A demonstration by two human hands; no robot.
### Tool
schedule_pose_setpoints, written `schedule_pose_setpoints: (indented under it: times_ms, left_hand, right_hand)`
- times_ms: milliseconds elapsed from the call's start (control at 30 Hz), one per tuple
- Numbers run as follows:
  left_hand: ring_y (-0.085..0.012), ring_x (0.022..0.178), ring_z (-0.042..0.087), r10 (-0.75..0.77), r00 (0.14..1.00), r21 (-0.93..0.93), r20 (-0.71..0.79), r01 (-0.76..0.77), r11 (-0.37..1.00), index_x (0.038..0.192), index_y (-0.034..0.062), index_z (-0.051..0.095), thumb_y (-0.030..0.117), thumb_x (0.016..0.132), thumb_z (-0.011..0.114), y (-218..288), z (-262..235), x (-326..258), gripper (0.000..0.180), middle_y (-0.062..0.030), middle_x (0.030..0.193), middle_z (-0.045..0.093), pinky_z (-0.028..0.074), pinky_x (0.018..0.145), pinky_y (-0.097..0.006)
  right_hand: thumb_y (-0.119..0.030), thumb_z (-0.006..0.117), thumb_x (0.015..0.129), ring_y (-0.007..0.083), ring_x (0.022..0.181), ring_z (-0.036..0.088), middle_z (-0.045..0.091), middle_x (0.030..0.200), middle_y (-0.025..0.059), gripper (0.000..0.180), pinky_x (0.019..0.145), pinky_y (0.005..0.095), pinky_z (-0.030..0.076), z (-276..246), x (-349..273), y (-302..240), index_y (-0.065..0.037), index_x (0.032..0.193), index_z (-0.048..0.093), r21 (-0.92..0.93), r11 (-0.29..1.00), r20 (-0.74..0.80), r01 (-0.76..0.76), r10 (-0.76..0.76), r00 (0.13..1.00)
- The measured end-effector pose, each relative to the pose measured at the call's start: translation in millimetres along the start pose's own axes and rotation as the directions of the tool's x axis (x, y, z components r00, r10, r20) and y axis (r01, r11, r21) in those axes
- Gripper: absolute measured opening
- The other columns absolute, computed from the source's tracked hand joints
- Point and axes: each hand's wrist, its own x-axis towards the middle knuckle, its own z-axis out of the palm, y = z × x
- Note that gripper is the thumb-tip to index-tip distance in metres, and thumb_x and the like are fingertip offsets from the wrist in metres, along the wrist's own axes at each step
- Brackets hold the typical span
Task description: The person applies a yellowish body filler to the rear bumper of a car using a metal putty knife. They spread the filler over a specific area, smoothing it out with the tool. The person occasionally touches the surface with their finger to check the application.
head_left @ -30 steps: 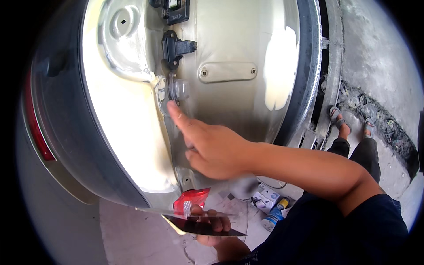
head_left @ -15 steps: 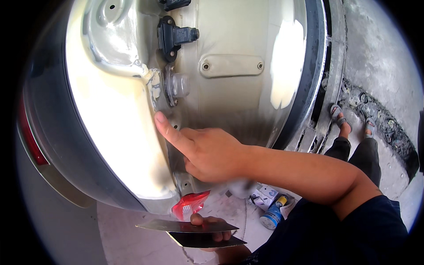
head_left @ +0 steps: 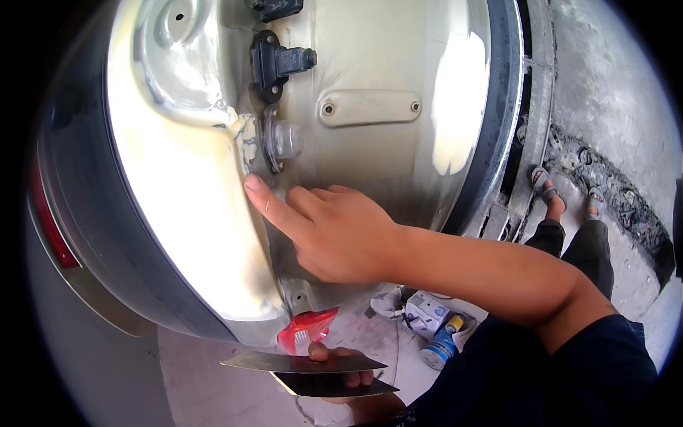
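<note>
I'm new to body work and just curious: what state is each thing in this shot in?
Right hand: forefinger stretched out, tip pressed on the panel seam.
Left hand: fingers closed on two metal blades.
Car body panel: bare, glossy cream paint.
Seam filler: white, rough, lumpy.
Black latch: mounted on the panel.
Can: lying on the ground.

Flat metal spreader blades (head_left: 306,364): we count two, stacked.
Black latch brackets (head_left: 274,62): we see two.
Screws on the oblong beige plate (head_left: 370,107): two.
Blue cans with yellow caps (head_left: 442,343): one.
Sandalled feet (head_left: 544,186): two.
</note>
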Motion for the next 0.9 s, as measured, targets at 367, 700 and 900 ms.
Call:
schedule_pose_setpoints:
  times_ms: [367,700,900]
  left_hand:
    - [-0.0273,0.085,0.062,-0.012,1.000,-0.025,0.022,0.013,1.000,0.130,-0.0023,0.036,0.021,0.098,0.036,-3.6,-1.2,1.5,0.040,-0.0111,0.137,0.043,0.051,0.065,-0.040]
    - [-0.0259,0.085,0.062,-0.021,1.000,-0.010,0.020,0.022,1.000,0.131,-0.0022,0.037,0.022,0.098,0.035,-2.1,-10.6,1.5,0.040,-0.0111,0.134,0.046,0.051,0.064,-0.038]
    - [-0.0263,0.086,0.062,-0.026,0.999,0.007,0.030,0.026,1.000,0.131,-0.0012,0.037,0.022,0.098,0.034,-2.7,-9.7,2.8,0.040,-0.0101,0.136,0.045,0.051,0.064,-0.039]
  right_hand:
    - [-0.006,0.054,0.071,0.0263,0.063,0.055,0.053,0.083,0.0115,0.081,0.061,0.0359,0.046,0.5,-14.4,10.9,-0.004,0.145,0.021,-0.025,0.999,0.110,0.037,-0.034,0.993]
    - [-0.005,0.055,0.070,0.0267,0.063,0.055,0.053,0.085,0.0119,0.084,0.059,0.0368,0.045,1.3,2.3,12.2,-0.004,0.146,0.018,-0.080,0.997,0.021,0.016,-0.014,1.000]
    - [-0.008,0.055,0.074,0.0298,0.068,0.058,0.054,0.090,0.0142,0.083,0.062,0.0394,0.047,1.5,-8.2,14.2,-0.006,0.146,0.015,0.023,1.000,0.159,-0.010,0.006,0.987]
